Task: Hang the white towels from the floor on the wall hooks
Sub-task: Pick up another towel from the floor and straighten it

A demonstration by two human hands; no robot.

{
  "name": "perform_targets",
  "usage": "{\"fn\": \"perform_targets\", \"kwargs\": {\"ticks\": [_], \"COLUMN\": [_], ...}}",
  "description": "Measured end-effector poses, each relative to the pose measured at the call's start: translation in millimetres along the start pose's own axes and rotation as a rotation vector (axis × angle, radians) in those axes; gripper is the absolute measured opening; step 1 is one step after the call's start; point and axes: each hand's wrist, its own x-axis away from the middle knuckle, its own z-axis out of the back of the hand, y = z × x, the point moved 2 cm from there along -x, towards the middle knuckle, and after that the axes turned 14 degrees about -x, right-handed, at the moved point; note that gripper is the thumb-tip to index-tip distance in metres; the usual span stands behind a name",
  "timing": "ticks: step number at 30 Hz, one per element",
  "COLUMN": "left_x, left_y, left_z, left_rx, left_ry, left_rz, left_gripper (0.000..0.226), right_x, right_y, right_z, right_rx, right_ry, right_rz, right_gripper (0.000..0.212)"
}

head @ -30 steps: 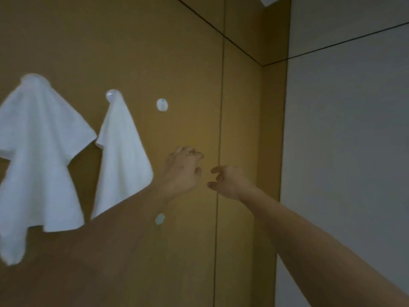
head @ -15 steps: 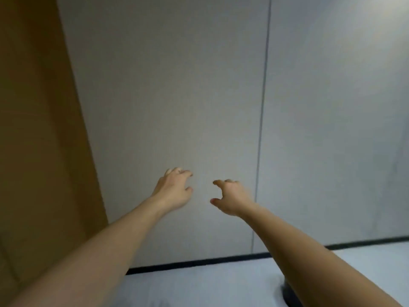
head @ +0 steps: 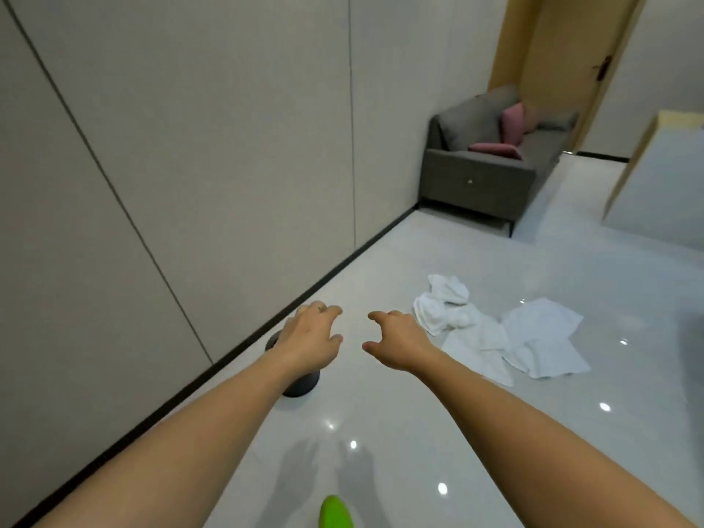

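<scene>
Left hand (head: 310,342) and right hand (head: 400,342) both out, fingers loosely spread, holding nothing. White towels (head: 499,333) crumpled just right of the right hand, on the floor (head: 628,283).

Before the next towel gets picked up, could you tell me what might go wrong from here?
The white towels lie overlapped in one crumpled heap, so the open right hand may lift more than one at once. A dark round object sits on the floor under the left hand, beside the wall, and could be knocked or tripped on. The glossy floor may be slippery when bending down.
</scene>
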Motion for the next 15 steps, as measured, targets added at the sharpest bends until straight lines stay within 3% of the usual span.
{"fn": "perform_targets", "kwargs": {"ticks": [8,15], "left_x": [-165,-280], "left_y": [125,195], "left_z": [-89,-137], "left_rx": [0.042,0.038], "left_ry": [-0.206,-0.36], "left_rz": [-0.327,-0.48], "left_gripper": [0.054,0.055], "right_x": [-60,-112], "right_y": [173,263], "right_z": [47,70], "right_rx": [-0.111,-0.219], "right_ry": [0.049,0.069], "right_rz": [-0.414,-0.662], "right_gripper": [0.065,0.063]}}
